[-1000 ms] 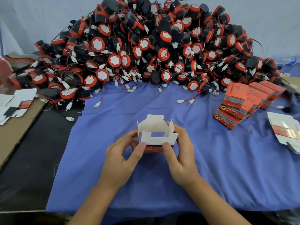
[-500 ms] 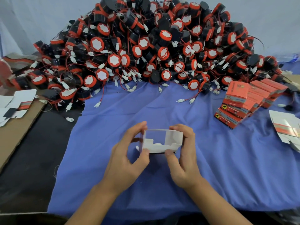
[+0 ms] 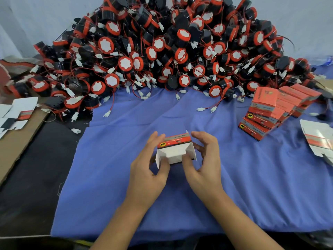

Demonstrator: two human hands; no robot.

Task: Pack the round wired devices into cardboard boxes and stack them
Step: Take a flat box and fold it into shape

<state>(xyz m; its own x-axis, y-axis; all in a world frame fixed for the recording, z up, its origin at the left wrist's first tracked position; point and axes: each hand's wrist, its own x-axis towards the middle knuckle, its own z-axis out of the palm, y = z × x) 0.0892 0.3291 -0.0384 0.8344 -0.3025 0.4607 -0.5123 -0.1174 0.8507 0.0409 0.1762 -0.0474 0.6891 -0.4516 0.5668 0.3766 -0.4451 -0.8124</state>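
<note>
A small cardboard box (image 3: 175, 150), red and grey printed outside and white inside, sits between my hands above the blue cloth (image 3: 252, 177). Its open end faces me with side flaps spread. My left hand (image 3: 149, 168) grips its left side, thumb on the left flap. My right hand (image 3: 205, 166) holds the right side, thumb pressing the front flap. A big heap of round black-and-red wired devices (image 3: 162, 51) with white plugs fills the back. A leaning stack of packed red boxes (image 3: 270, 110) stands at the right.
Flat unfolded box blanks lie at the far right (image 3: 319, 139) and at the left (image 3: 16, 112) on a brown cardboard sheet (image 3: 16, 141). Loose white plugs (image 3: 205, 109) trail from the heap onto the cloth. Dark table surface (image 3: 36, 177) shows left of the cloth.
The box was turned in my hands: earlier its white flaps stood up and faced the camera, now the printed red side is on top and the open end faces me.
</note>
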